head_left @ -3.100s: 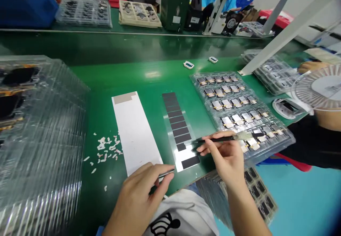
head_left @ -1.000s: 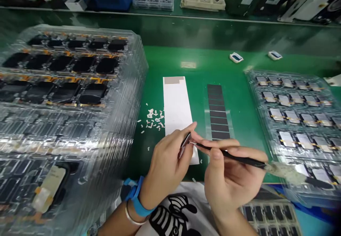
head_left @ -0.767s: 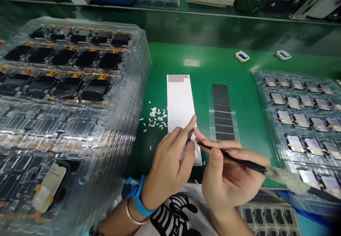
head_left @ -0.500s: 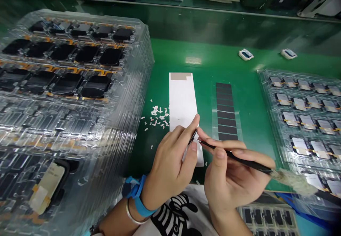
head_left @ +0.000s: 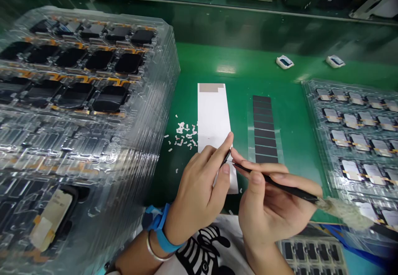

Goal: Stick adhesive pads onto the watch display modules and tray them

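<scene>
My left hand [head_left: 202,188] is closed on a small display module [head_left: 227,156], whose dark edge shows between the fingers; most of it is hidden. In my right hand [head_left: 276,204] lies a pair of black tweezers [head_left: 287,189], pinched like a pen, with the thin tip at the module. Pale wrapping [head_left: 342,211] covers part of the tool's rear. Beneath both hands is a white sheet [head_left: 214,117] with a grey-brown patch at its far end. Small white scraps [head_left: 185,135] lie scattered left of the sheet.
Tall stacked clear trays [head_left: 155,113] of dark displays rise on the left. A clear strip with black rectangles [head_left: 264,128] lies right of the sheet. Another tray of modules [head_left: 357,142] stands at the right. Two small white-framed pieces [head_left: 285,62] sit farther back, below a shelf [head_left: 248,12].
Both hands hold nearly the same pose, with the tweezers tip still at the module. The view has shifted very slightly.
</scene>
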The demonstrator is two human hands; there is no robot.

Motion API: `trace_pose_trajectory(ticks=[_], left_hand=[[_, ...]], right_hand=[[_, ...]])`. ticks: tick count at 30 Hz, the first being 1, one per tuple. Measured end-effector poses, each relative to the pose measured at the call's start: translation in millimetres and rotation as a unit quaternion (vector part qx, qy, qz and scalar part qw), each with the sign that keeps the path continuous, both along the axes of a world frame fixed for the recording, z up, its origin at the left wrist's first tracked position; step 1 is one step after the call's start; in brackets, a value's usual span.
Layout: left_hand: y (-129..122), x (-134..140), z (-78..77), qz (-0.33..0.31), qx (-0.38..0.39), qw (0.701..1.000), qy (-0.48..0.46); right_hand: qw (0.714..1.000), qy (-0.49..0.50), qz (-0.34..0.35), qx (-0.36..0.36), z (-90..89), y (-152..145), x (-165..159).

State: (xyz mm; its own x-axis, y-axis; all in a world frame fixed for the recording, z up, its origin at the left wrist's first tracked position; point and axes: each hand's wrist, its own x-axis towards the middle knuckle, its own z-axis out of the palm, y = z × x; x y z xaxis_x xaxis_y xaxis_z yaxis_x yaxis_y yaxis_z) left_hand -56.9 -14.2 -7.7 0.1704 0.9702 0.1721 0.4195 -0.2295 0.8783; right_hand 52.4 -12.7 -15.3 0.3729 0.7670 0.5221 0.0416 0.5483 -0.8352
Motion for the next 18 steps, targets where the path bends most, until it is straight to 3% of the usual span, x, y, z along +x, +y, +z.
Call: trace_pose_trajectory(ticks=[18], left_hand=[[-0.6,0.1,0.4,-0.001,-0.008,1.000,-0.003]], right_hand=[[1.000,-0.019,0.010,0.002,-0.8,-1.9,1.4]])
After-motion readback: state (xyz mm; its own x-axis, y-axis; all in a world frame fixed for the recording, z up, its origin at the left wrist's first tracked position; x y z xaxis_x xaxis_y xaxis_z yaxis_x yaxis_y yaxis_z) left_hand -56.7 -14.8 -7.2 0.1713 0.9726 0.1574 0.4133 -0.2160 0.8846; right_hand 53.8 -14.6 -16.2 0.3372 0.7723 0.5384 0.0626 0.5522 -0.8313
